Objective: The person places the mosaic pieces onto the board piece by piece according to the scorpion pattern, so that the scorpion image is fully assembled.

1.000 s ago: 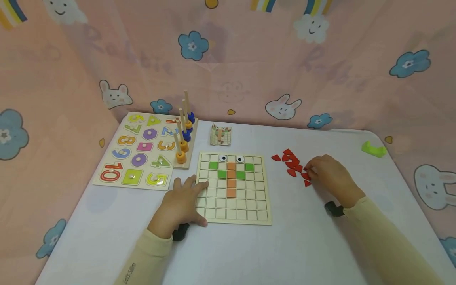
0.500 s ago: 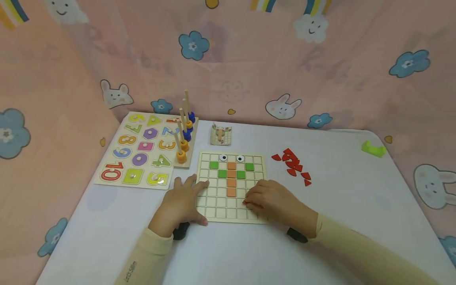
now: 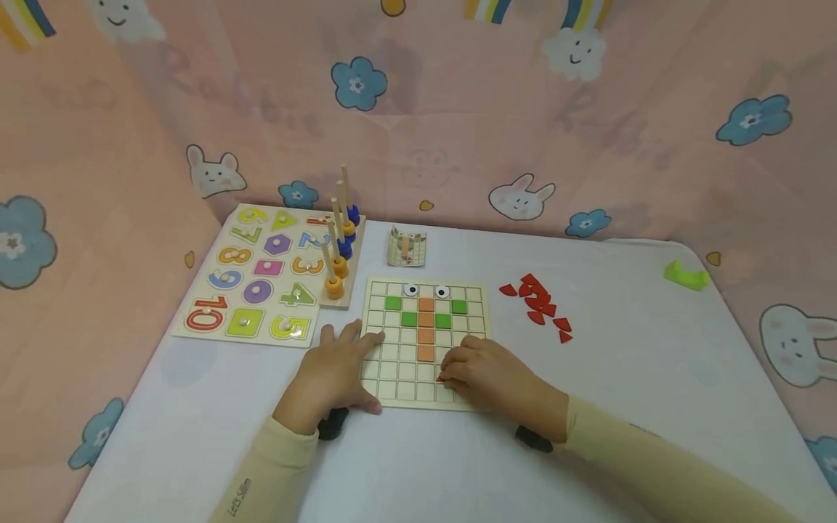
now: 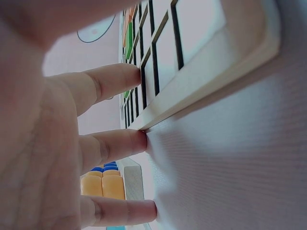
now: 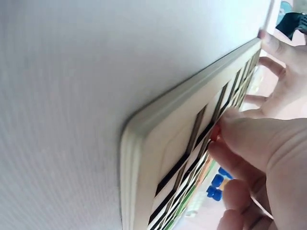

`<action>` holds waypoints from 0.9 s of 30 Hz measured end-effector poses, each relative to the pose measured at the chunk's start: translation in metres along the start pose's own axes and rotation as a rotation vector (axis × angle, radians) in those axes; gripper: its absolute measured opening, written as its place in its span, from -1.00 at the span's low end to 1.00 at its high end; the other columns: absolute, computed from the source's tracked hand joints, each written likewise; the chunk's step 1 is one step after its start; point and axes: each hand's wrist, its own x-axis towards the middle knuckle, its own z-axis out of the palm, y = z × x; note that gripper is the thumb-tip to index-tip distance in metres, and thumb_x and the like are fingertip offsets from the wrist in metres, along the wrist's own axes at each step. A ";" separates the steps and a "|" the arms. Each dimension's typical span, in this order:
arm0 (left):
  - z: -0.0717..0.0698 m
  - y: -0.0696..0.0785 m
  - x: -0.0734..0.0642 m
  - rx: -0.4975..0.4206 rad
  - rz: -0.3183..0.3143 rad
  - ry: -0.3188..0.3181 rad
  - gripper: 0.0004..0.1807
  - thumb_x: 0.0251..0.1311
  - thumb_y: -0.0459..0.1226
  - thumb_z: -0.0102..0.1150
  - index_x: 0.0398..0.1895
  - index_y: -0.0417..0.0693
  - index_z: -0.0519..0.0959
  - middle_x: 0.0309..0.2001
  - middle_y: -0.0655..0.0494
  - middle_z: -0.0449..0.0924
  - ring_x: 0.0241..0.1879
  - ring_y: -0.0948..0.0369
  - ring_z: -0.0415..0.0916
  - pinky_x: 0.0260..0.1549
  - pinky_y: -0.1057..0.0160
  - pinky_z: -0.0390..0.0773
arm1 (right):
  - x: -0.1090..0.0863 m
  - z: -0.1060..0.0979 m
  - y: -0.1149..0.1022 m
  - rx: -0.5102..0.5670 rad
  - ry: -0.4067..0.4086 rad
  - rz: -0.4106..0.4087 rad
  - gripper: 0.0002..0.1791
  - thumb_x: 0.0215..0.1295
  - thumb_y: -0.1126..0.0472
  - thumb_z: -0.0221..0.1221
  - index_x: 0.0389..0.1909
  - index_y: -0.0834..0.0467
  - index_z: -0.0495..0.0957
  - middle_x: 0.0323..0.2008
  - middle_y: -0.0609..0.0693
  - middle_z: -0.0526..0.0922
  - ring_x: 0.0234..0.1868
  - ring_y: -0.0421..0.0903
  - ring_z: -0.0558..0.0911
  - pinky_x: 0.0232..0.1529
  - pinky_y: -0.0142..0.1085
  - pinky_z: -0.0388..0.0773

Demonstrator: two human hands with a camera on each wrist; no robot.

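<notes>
A wooden grid board [image 3: 387, 370] lies on the white table, holding orange squares [image 3: 426, 336], green squares [image 3: 394, 303] and two eye discs [image 3: 410, 290]. My left hand [image 3: 330, 378] rests at its left edge, fingers spread, one fingertip on the grid and others on the tabletop in the left wrist view. My right hand [image 3: 490, 374] is over the lower right of the board. Between its thumb and fingers it pinches a small red piece [image 5: 215, 131], mostly hidden, right at the grid cells. Several loose red pieces [image 3: 536, 298] lie to the board's right.
A number-and-shape puzzle board [image 3: 229, 290] lies at the left, with a peg stand of blue and orange beads [image 3: 334, 288] at its right edge. A small picture card [image 3: 406, 247] lies behind the grid board. A bright green piece [image 3: 686, 275] sits far right.
My right hand has moved left from the red pile to the board with a red piece, then slightly further left and down over the cells. My left hand stays in place.
</notes>
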 end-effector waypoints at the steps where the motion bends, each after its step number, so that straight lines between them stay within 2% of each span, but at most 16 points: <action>1: 0.000 0.000 0.000 0.000 0.002 0.000 0.24 -0.42 0.10 0.84 0.53 0.17 0.47 0.57 -0.18 0.24 0.11 -0.14 0.28 -0.36 0.07 0.50 | -0.001 0.000 -0.001 0.013 -0.004 0.013 -0.79 0.22 0.17 0.55 -0.13 0.06 0.85 -0.17 -0.13 0.79 -0.11 -0.10 0.64 -0.04 -0.29 0.59; 8: 0.000 -0.001 -0.001 0.002 0.002 -0.007 0.24 -0.42 0.10 0.84 0.53 0.16 0.47 0.56 -0.19 0.24 0.12 -0.16 0.27 -0.37 0.08 0.50 | -0.012 0.006 -0.007 0.171 0.016 0.099 -0.88 0.26 0.21 0.50 -0.20 0.05 0.82 -0.10 -0.12 0.70 -0.03 -0.10 0.62 0.02 -0.23 0.60; 12: 0.000 0.000 -0.001 0.009 0.006 -0.007 0.24 -0.42 0.11 0.84 0.53 0.16 0.47 0.56 -0.19 0.24 0.12 -0.17 0.28 -0.37 0.07 0.51 | -0.019 0.003 -0.007 0.199 0.019 0.171 -0.93 0.29 0.17 0.47 -0.23 0.01 0.82 -0.08 -0.18 0.67 0.01 -0.13 0.60 0.05 -0.17 0.57; 14: -0.001 0.000 0.000 0.012 0.005 -0.007 0.25 -0.42 0.11 0.84 0.53 0.16 0.47 0.56 -0.19 0.24 0.12 -0.17 0.28 -0.38 0.07 0.51 | -0.023 -0.004 -0.005 0.174 0.028 0.266 -0.88 0.31 0.11 0.45 -0.17 0.00 0.82 -0.08 -0.20 0.70 0.02 -0.13 0.61 0.07 -0.15 0.57; 16: 0.000 0.000 0.000 0.009 0.003 -0.007 0.25 -0.43 0.11 0.84 0.53 0.16 0.47 0.56 -0.19 0.24 0.11 -0.16 0.28 -0.38 0.07 0.51 | -0.030 -0.012 0.000 0.157 0.050 0.408 -0.82 0.32 0.10 0.44 -0.10 0.02 0.81 -0.05 -0.16 0.72 0.05 -0.07 0.62 0.10 -0.09 0.59; 20: 0.000 0.000 0.000 0.000 0.004 -0.009 0.24 -0.42 0.10 0.84 0.53 0.16 0.47 0.57 -0.19 0.24 0.11 -0.15 0.28 -0.38 0.08 0.49 | -0.061 -0.024 0.023 0.117 0.120 0.713 -0.63 0.34 0.10 0.41 0.10 0.15 0.72 0.05 0.08 0.71 0.13 0.16 0.59 0.14 0.12 0.57; 22: -0.001 0.001 0.000 -0.001 0.006 -0.007 0.24 -0.42 0.09 0.84 0.53 0.16 0.47 0.56 -0.19 0.24 0.11 -0.16 0.28 -0.38 0.08 0.49 | -0.080 -0.027 0.037 0.117 0.143 0.835 -0.61 0.36 0.11 0.39 0.11 0.22 0.68 0.09 0.21 0.67 0.15 0.26 0.56 0.14 0.21 0.54; 25: -0.001 0.001 -0.001 0.002 0.006 -0.004 0.24 -0.41 0.10 0.84 0.53 0.15 0.47 0.56 -0.19 0.24 0.11 -0.16 0.28 -0.37 0.07 0.50 | -0.103 -0.026 0.056 0.132 0.128 0.955 -0.55 0.39 0.09 0.34 0.15 0.29 0.64 0.12 0.33 0.62 0.15 0.35 0.54 0.13 0.28 0.52; 27: -0.001 0.002 -0.001 0.003 0.006 -0.004 0.24 -0.41 0.10 0.84 0.53 0.15 0.47 0.56 -0.20 0.24 0.11 -0.16 0.28 -0.36 0.05 0.51 | -0.113 -0.024 0.065 0.142 0.103 0.994 -0.54 0.40 0.06 0.34 0.14 0.31 0.64 0.11 0.35 0.62 0.14 0.37 0.55 0.12 0.30 0.52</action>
